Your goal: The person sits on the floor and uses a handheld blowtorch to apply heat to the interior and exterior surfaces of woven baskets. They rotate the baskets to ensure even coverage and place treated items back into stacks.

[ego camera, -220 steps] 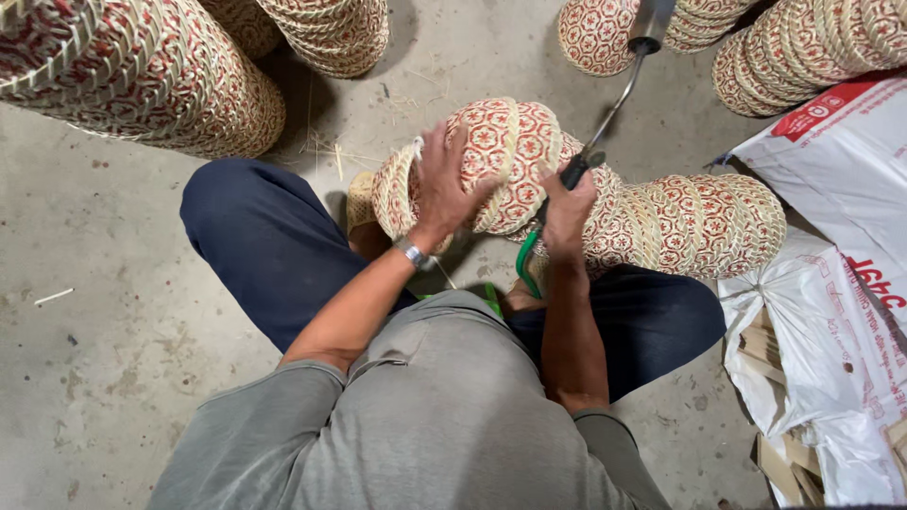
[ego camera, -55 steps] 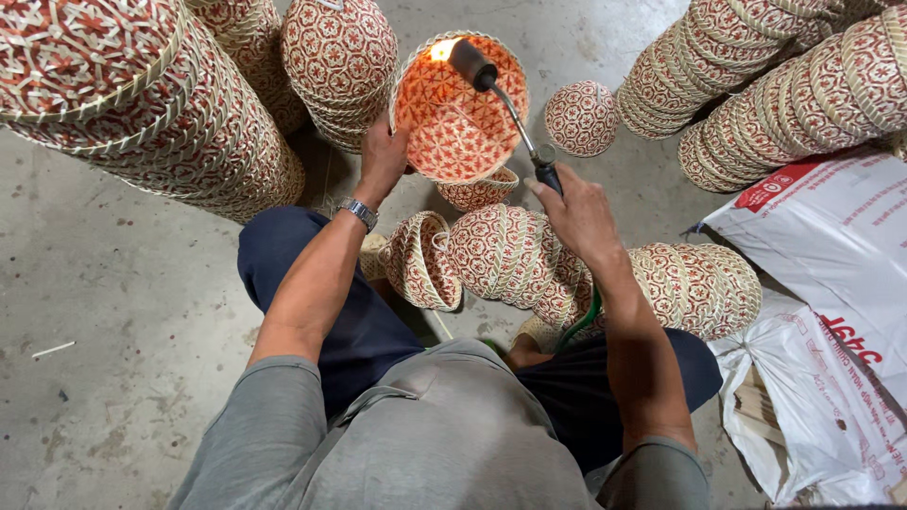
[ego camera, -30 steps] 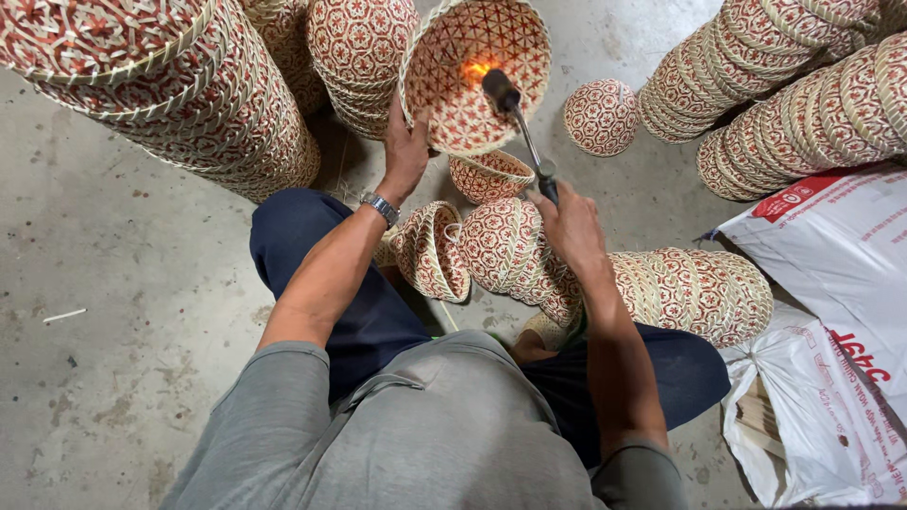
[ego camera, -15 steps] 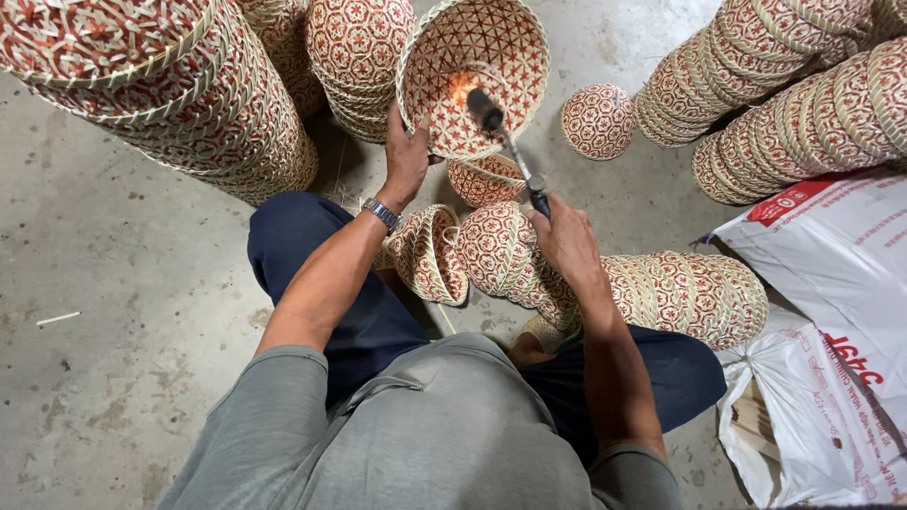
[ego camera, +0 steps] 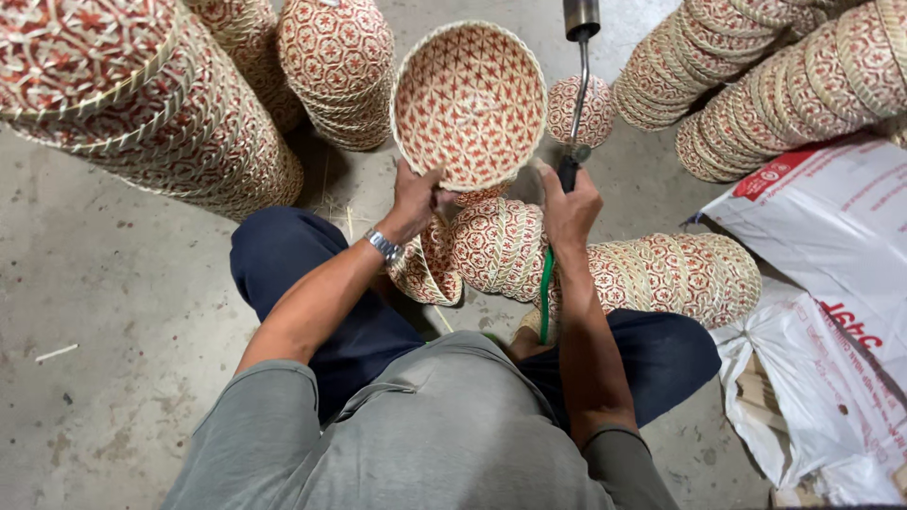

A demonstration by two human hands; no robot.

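My left hand grips the lower rim of a red-and-cream woven basket, tilted so its open side faces me. My right hand is shut on the handle of a gas torch with a green hose; its metal nozzle points up and away, to the right of the basket, with no flame showing. A lying row of nested woven baskets rests across my lap, just under both hands.
Tall stacks of the same baskets stand at the left, behind and at the upper right. White plastic sacks lie on the right. Grey concrete floor is all around.
The flame that played inside the basket has gone. My right hand has swung the torch up and to the right, out of the basket. My left hand still holds the basket.
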